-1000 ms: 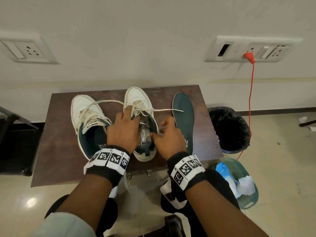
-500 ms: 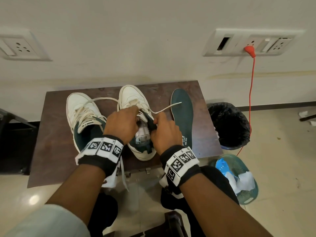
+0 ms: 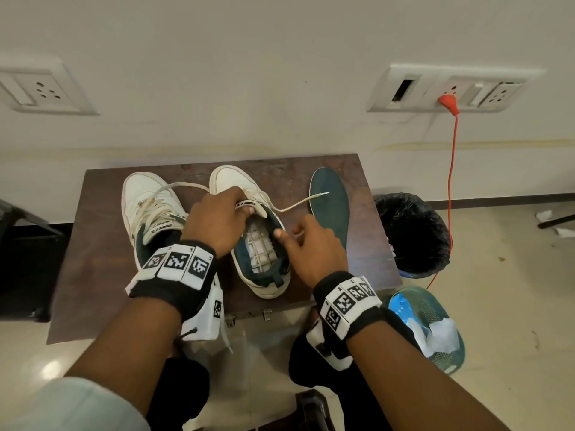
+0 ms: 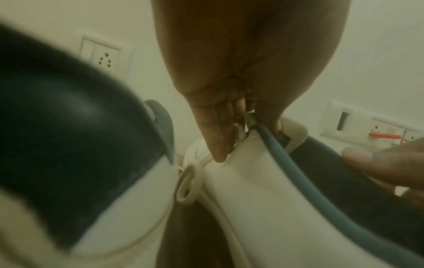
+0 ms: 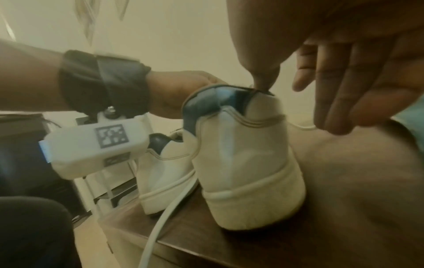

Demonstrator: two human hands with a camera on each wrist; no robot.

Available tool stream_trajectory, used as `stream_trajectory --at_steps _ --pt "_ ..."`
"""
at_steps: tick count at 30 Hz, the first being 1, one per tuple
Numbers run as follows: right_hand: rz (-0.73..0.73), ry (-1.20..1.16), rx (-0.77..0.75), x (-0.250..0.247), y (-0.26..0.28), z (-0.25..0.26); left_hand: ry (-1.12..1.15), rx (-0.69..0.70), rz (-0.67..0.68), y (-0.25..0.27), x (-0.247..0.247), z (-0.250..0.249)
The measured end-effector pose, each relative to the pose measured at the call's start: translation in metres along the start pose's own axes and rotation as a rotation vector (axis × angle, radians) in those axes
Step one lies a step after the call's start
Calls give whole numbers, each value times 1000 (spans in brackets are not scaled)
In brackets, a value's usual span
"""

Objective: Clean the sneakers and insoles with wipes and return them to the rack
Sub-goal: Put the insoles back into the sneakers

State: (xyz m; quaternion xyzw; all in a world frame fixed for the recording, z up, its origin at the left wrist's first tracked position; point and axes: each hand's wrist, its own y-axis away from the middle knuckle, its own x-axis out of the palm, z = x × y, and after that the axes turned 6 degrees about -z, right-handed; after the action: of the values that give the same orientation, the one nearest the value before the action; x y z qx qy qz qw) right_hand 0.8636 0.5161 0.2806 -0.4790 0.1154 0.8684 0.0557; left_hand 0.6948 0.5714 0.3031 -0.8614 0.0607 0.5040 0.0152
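white leather, teal lining: the right-hand sneaker (image 3: 249,231) sits mid-table (image 3: 93,275) with its toe toward twelve o'clock, and its mate (image 3: 146,206) is just beside it at nine. my left hand (image 3: 214,225) pinches the tongue and pulls it up toward twelve, holding the mouth open. my right hand (image 3: 314,247) rests at the collar on the three o'clock side, thumb tip on the rim, fingers loosely curled and holding nothing. one teal insole (image 3: 329,206) lies flat at three o'clock of this shoe, a lace end draped across it. the shoe's inside shows a pale gridded footbed, so i judge this shoe's insole is already out and the next job is wiping inside or refitting. to do it well i'd keep the tongue pulled high and the heel planted on the table, and lift the lace off first
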Motion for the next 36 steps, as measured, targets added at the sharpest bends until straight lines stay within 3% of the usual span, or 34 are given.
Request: stream_trajectory --at_steps 4,12,20,25,31,36 --pt "-147 61 215 -2 -3 -27 51 -23 -41 4 8 3" --pt "-157 261 333 12 -14 -47 123 -72 -99 2 14 9" --pt "-97 49 390 1 -20 -37 141 -96 -92 1 15 8" --pt "-147 -49 256 -31 6 -16 146 -115 -91 3 13 5" --pt "-202 56 27 -72 59 6 181 -148 -88 4 12 4" --pt "-158 141 6 -80 89 5 195 -143 -60 4 9 5"
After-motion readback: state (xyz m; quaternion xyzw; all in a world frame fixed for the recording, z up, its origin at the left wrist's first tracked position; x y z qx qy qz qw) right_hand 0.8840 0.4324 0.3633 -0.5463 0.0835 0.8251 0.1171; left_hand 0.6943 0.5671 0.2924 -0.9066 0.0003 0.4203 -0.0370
